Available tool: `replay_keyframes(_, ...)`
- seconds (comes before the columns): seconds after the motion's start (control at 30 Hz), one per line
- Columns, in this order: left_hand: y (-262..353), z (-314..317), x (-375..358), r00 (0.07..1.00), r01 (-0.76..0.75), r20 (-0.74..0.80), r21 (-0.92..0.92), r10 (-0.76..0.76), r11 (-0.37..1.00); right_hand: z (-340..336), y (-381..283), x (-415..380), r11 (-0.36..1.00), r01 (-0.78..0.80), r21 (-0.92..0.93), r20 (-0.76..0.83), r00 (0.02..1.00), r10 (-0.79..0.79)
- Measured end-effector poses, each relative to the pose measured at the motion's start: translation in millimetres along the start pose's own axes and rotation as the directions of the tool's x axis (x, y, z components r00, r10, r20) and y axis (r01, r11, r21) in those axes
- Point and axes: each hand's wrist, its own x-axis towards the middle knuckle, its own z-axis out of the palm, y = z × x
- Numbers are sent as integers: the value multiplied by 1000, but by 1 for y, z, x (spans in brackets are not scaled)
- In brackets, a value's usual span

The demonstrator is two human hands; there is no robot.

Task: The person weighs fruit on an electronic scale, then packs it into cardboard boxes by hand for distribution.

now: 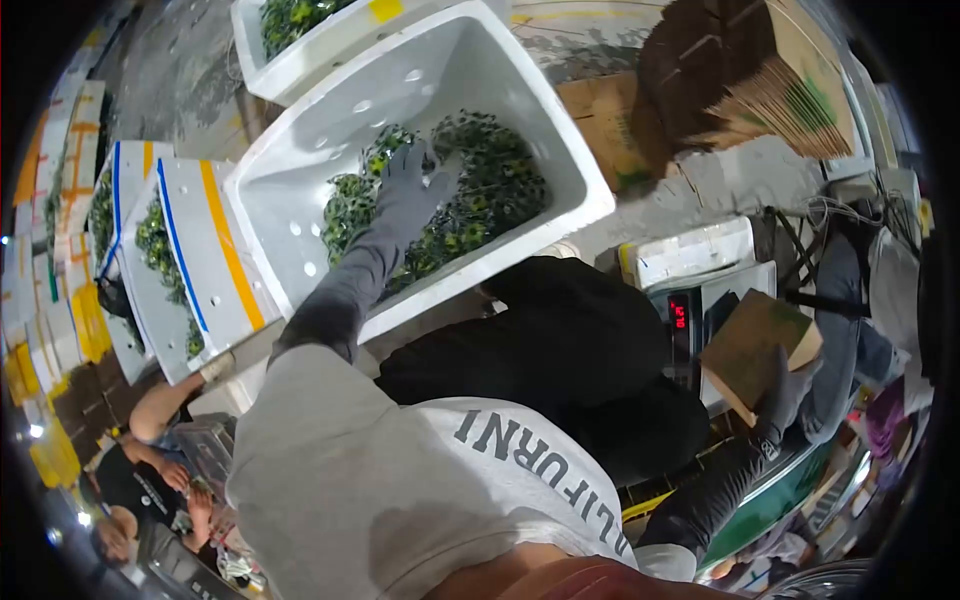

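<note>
My left hand (pixel 410 195), in a grey glove, reaches into a large white foam box (pixel 345 105). Its fingers are stretched and spread over bunches of small-leaved greenery (pixel 490 165) with yellow-green specks, heaped on the box floor. At the right, my right hand (pixel 793 388), gloved too, grips the lower edge of a small brown cardboard box (pixel 752 350). That box tilts beside a weighing scale (pixel 682 325) with a red lit display.
More white foam boxes (pixel 225 250) with similar greenery stand at the left. Flattened cardboard (pixel 775 105) is stacked at upper right. A white foam block (pixel 690 252) lies by the scale. Another person (pixel 150 475) sits at lower left.
</note>
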Motion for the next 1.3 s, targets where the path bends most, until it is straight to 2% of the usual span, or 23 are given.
replay_keyframes(0.03, -13, 5, 9, 991, 94, 79, 123, -104, 988, -12, -27, -2, 995, 101, 23, -50, 994, -99)
replay_keyframes(0.07, -18, 14, 20, 991, -18, 133, 163, -3, 986, -25, -56, -1, 980, 194, 35, -96, 977, -190)
replay_keyframes(0.13, -7, 34, 40, 948, -255, 244, 207, 202, 945, -44, -117, -3, 858, 441, 263, -166, 897, -410)
replay_keyframes(0.17, 2, 42, 46, 932, -242, 313, 154, 185, 958, -53, -153, -11, 799, 403, 447, -121, 912, -392)
replay_keyframes(0.23, 25, 58, 60, 882, -208, 442, 49, 166, 977, -64, -232, -48, 654, 470, 593, -138, 859, -492)
replay_keyframes(0.33, 63, 80, 84, 907, -334, 326, 170, 267, 927, -65, -324, -100, 420, 419, 805, -57, 759, -648)
replay_keyframes(0.37, 42, 118, 90, 919, -331, 298, 226, 258, 916, -64, -352, -127, 327, 370, 870, -24, 693, -721)
replay_keyframes(0.5, -12, 103, 79, 931, -292, 284, 202, 229, 935, -28, -385, -132, 291, 370, 882, 95, 466, -880)
replay_keyframes(0.57, -54, 102, 60, 947, -285, 228, 275, 225, 918, -11, -406, -152, 428, 376, 822, 237, 457, -857)
replay_keyframes(0.6, -70, 98, 54, 954, -279, 201, 316, 223, 907, 4, -411, -155, 409, 333, 849, 280, 373, -884)
replay_keyframes(0.67, -91, 79, 41, 951, -278, 158, 52, 267, 959, 38, -427, -166, 289, 457, 841, 183, 262, -947)
replay_keyframes(0.7, -99, 69, 36, 950, -278, 126, -83, 286, 957, 57, -436, -172, 305, 544, 782, 204, 239, -949)
replay_keyframes(0.73, -103, 61, 27, 963, -266, 50, -15, 266, 964, 81, -445, -178, 311, 637, 706, 205, 237, -950)
replay_keyframes(0.8, -108, 46, 11, 966, -226, -103, 114, 238, 967, 122, -462, -192, 349, 763, 545, 242, 255, -936)
replay_keyframes(0.83, -124, 44, 4, 979, -61, -159, 377, 130, 924, 135, -471, -201, 382, 799, 465, 277, 279, -920)
replay_keyframes(0.87, -136, 44, 2, 956, 130, -290, 295, -42, 947, 146, -480, -208, 411, 829, 380, 308, 306, -901)
replay_keyframes(0.93, -154, 41, -2, 785, 467, -487, 57, -383, 883, 163, -495, -215, 506, 788, 351, 398, 363, -843)
replay_keyframes(0.97, -183, 49, -5, 828, 456, -395, 61, -398, 888, 172, -502, -216, 550, 767, 330, 440, 391, -808)
replay_keyframes(1.1, -279, 109, 21, 898, 440, -3, 42, -441, 897, 232, -505, -194, 601, 634, 486, 588, 272, -762)
replay_keyframes(1.17, -273, 110, 39, 896, 435, 182, -170, -405, 884, 243, -505, -183, 682, 424, 595, 697, 150, -701)
replay_keyframes(1.2, -253, 96, 54, 898, 428, 271, -363, -346, 828, 241, -503, -184, 681, 438, 588, 681, 186, -708)
replay_keyframes(1.27, -221, 86, 73, 874, 471, 392, -534, -288, 702, 230, -501, -186, 672, 471, 571, 640, 258, -724)
replay_keyframes(1.3, -215, 83, 81, 853, 509, 445, -592, -273, 625, 231, -502, -184, 685, 465, 560, 665, 240, -707)
